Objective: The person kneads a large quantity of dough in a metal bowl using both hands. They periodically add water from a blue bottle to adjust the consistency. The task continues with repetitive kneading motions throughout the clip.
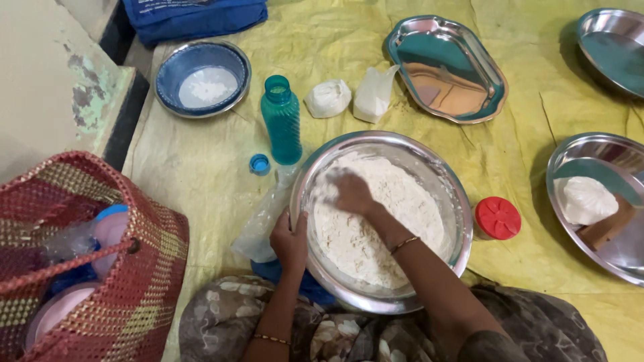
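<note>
- Yellow sheet [201, 167] covers the floor under everything, creased and lightly dusted with white.
- Woven basket [100, 268] in red and tan stands at the lower left, with plastic containers and a bag inside.
- Big steel bowl [451, 201] sits in the middle, right in front of the person's knees, and holds a heap of flour [396, 214].
- Steel plate [620, 261] at the right edge carries a white lump [585, 200] and a brownish block.
- Oblong steel tray [446, 67] lies beyond the bowl, and another steel dish [614, 47] is cut off at the top right corner.
- Small steel bowl [201, 77] at the upper left holds some white powder.
- Blue folded cloth [194, 17] lies at the top edge, behind the small bowl.
- Teal bottle [282, 121] stands upright and uncapped just beside the big bowl's far rim; its blue cap [259, 164] lies on the sheet next to it.
- Clear plastic bag [265, 218] lies against the big bowl's left side.
- Two small white packets [349, 97] rest between the bottle and the tray.
- Red lid [498, 218] sits just right of the big bowl.
- Left hand [290, 240] grips the big bowl's near-left rim, fingers curled over the edge.
- Right hand [352, 192] is down in the flour, palm down, fingers loosely spread and blurred.
</note>
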